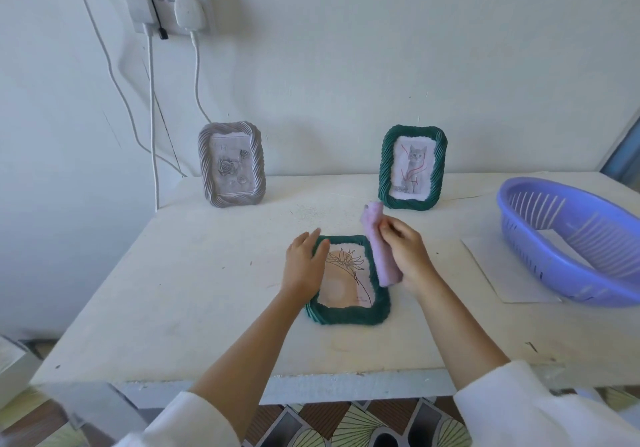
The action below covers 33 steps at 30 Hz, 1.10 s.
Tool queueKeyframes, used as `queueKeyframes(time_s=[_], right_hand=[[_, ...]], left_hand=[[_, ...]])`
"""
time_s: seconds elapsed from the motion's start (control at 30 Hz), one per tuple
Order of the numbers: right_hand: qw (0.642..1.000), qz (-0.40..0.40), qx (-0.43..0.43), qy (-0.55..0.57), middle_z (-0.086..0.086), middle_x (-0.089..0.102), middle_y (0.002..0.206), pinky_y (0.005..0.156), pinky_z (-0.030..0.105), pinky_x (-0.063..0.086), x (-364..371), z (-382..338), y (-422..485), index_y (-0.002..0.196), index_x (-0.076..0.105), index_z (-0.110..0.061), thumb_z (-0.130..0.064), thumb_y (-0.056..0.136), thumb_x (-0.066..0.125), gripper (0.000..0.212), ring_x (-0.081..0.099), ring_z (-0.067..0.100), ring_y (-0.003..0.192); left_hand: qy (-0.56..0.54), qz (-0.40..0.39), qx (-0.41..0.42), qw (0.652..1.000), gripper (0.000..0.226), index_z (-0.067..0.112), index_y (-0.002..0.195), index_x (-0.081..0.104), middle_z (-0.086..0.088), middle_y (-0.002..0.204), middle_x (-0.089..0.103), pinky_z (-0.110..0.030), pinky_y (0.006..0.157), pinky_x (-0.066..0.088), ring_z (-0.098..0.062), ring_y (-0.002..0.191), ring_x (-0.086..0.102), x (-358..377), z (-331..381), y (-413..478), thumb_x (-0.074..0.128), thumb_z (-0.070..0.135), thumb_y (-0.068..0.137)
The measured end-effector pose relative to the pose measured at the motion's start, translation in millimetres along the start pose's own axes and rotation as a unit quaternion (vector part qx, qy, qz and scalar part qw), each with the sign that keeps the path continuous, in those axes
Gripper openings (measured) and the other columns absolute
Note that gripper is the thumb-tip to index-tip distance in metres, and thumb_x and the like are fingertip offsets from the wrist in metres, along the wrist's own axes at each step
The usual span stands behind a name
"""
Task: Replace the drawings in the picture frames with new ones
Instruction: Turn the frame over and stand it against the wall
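Observation:
A green rope-edged picture frame [346,316] lies flat on the white table [207,290], face up, showing a flower line drawing. My left hand [303,261] rests flat on its left edge with fingers spread. My right hand [405,252] grips a folded lilac cloth [381,252] over the frame's right edge. At the back, a grey frame [231,164] with a rose drawing and a second green frame [412,167] with a cat drawing stand upright against the wall.
A purple plastic basket [568,238] sits at the right on a white sheet of paper [498,270]. A wall socket [166,3] with plugs and hanging cables is at the upper left. The table's front edge is near me.

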State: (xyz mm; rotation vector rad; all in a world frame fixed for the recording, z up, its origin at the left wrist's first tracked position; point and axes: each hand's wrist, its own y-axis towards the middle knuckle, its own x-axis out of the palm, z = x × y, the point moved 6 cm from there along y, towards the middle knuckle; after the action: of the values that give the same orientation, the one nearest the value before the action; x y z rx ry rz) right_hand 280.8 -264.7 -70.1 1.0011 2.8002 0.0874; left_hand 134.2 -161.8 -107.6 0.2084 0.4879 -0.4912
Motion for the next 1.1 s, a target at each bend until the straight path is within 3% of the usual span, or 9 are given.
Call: queueKeyframes(time_s=[0.1, 0.2, 0.33, 0.4, 0.5, 0.63, 0.9, 1.0, 1.1], right_hand=[[0.986, -0.066, 0.078, 0.134, 0.003, 0.066, 0.107, 0.084, 0.026, 0.05, 36.4, 0.6, -1.9, 0.112, 0.063, -0.014, -0.027, 0.095, 0.044, 0.028, 0.063, 0.013, 0.096], [0.959, -0.116, 0.131, 0.223, -0.003, 0.066, 0.098, 0.075, 0.02, 0.051, 66.7, 3.4, -8.5, 0.103, 0.063, -0.018, -0.031, 0.096, 0.038, 0.029, 0.064, 0.005, 0.089], [0.98, -0.136, 0.063, 0.13, -0.003, 0.05, 0.136, 0.103, 0.021, 0.029, 62.5, -4.1, -5.4, 0.128, 0.052, -0.021, -0.025, 0.099, 0.032, 0.036, 0.042, 0.005, 0.124], [0.996, -0.081, 0.037, -0.031, -0.005, 0.037, 0.147, 0.109, 0.022, 0.021, 40.9, 5.5, 0.8, 0.136, 0.044, -0.021, -0.023, 0.099, 0.035, 0.038, 0.032, 0.005, 0.132], [0.969, -0.036, 0.025, -0.243, -0.003, 0.025, 0.153, 0.119, 0.034, 0.006, 16.6, 34.2, 2.3, 0.139, 0.038, -0.02, -0.021, 0.098, 0.034, 0.041, 0.022, 0.011, 0.141], [0.934, -0.045, 0.022, -0.354, -0.003, 0.025, 0.154, 0.117, 0.035, 0.003, 13.1, 62.6, -3.7, 0.142, 0.031, -0.022, -0.022, 0.098, 0.031, 0.044, 0.021, 0.012, 0.142], [0.927, -0.035, 0.007, -0.375, -0.003, 0.029, 0.152, 0.118, 0.034, 0.005, 12.5, 63.5, -6.2, 0.142, 0.031, -0.021, -0.023, 0.098, 0.031, 0.044, 0.025, 0.012, 0.14], [0.926, -0.035, 0.01, -0.376, -0.003, 0.028, 0.152, 0.118, 0.034, 0.005, 11.9, 63.7, -6.1, 0.142, 0.031, -0.022, -0.023, 0.098, 0.031, 0.044, 0.025, 0.012, 0.14], [0.928, -0.037, 0.017, -0.37, -0.004, 0.028, 0.152, 0.118, 0.034, 0.004, 12.0, 63.5, -5.3, 0.143, 0.029, -0.022, -0.024, 0.098, 0.031, 0.045, 0.024, 0.012, 0.14]], left_hand=[[-0.135, -0.064, 0.043, 0.988, 0.052, 0.021, 0.145, 0.031, -0.001, 0.147, 0.037, -0.031, 0.112, 0.033, -0.013, 0.134, 0.035, 17.9, 33.9, -9.9, 0.039, 0.038, 0.097], [-0.249, -0.065, 0.014, 0.966, 0.054, 0.022, 0.147, 0.022, 0.006, 0.139, 0.043, -0.006, 0.088, 0.04, -0.006, 0.119, 0.046, 23.0, 47.7, -13.3, 0.04, 0.029, 0.098], [-0.12, 0.071, 0.014, 0.99, 0.048, 0.016, 0.143, 0.031, -0.015, 0.112, 0.058, -0.026, 0.068, 0.045, -0.019, 0.086, 0.055, -12.5, 48.3, -11.9, 0.032, 0.013, 0.095], [0.009, 0.124, 0.013, 0.992, 0.042, 0.016, 0.138, 0.032, -0.02, 0.116, 0.053, -0.037, 0.074, 0.05, -0.028, 0.091, 0.057, -39.1, 39.1, -9.9, 0.03, 0.024, 0.097], [0.218, 0.182, -0.039, 0.958, 0.044, 0.018, 0.14, 0.028, -0.017, 0.128, 0.045, -0.048, 0.084, 0.044, -0.037, 0.109, 0.05, -84.4, 6.7, -11.6, 0.033, 0.03, 0.098], [0.366, 0.162, -0.179, 0.899, 0.05, 0.01, 0.141, 0.024, -0.016, 0.133, 0.039, -0.048, 0.094, 0.04, -0.036, 0.12, 0.042, -119.0, -50.7, -17.0, 0.041, 0.024, 0.096], [0.383, 0.132, -0.253, 0.878, 0.052, 0.016, 0.146, 0.017, -0.016, 0.145, 0.027, -0.052, 0.106, 0.027, -0.034, 0.129, 0.031, -123.4, -87.9, -20.5, 0.027, 0.032, 0.098], [0.382, 0.132, -0.268, 0.874, 0.053, 0.017, 0.148, 0.016, -0.016, 0.152, 0.017, -0.058, 0.113, 0.011, -0.035, 0.138, 0.018, -124.0, -86.4, -19.5, 0.02, 0.032, 0.097], [0.362, 0.202, -0.19, 0.89, 0.053, 0.012, 0.145, 0.024, -0.018, 0.154, 0.016, -0.055, 0.114, -0.002, -0.033, 0.143, 0.008, -120.6, -67.1, -16.5, 0.027, 0.032, 0.097]])
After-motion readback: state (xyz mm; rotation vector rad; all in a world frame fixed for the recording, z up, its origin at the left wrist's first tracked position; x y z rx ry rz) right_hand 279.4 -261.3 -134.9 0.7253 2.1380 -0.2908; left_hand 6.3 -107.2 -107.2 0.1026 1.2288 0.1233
